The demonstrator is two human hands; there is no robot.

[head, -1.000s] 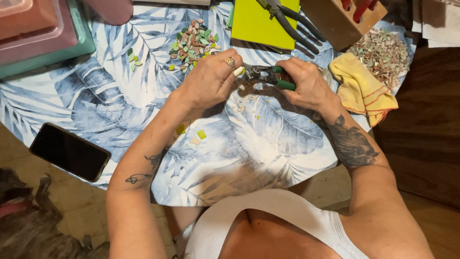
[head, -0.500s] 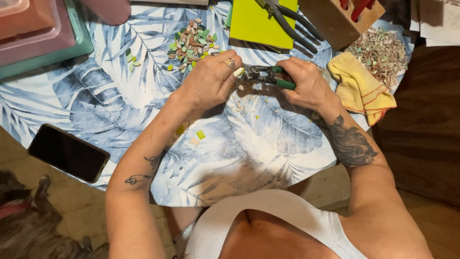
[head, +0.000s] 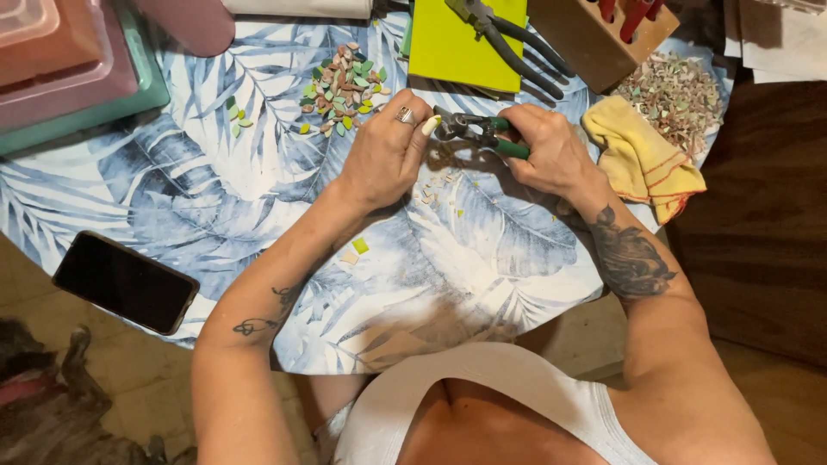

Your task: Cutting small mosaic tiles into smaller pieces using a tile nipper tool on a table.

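Observation:
My right hand (head: 551, 155) grips green-handled nippers (head: 482, 133) over the leaf-patterned tablecloth (head: 258, 198). My left hand (head: 383, 155), with a ring on one finger, pinches a small pale tile piece (head: 431, 125) at the nippers' jaws. Tiny chips (head: 435, 185) lie on the cloth under the hands. A pile of leaf-shaped green, pink and brown tile pieces (head: 340, 86) sits just beyond my left hand.
A black phone (head: 125, 282) lies at the near-left table edge. Stacked trays (head: 69, 69) stand far left. Beyond the hands are a lime-green sheet (head: 457, 43) with dark pliers (head: 508, 39), a wooden block (head: 594, 39), a heap of fragments (head: 672, 95) and a yellow cloth (head: 642, 164).
Both hands hold the same pose at the nippers; only slight shifts of the fingers show.

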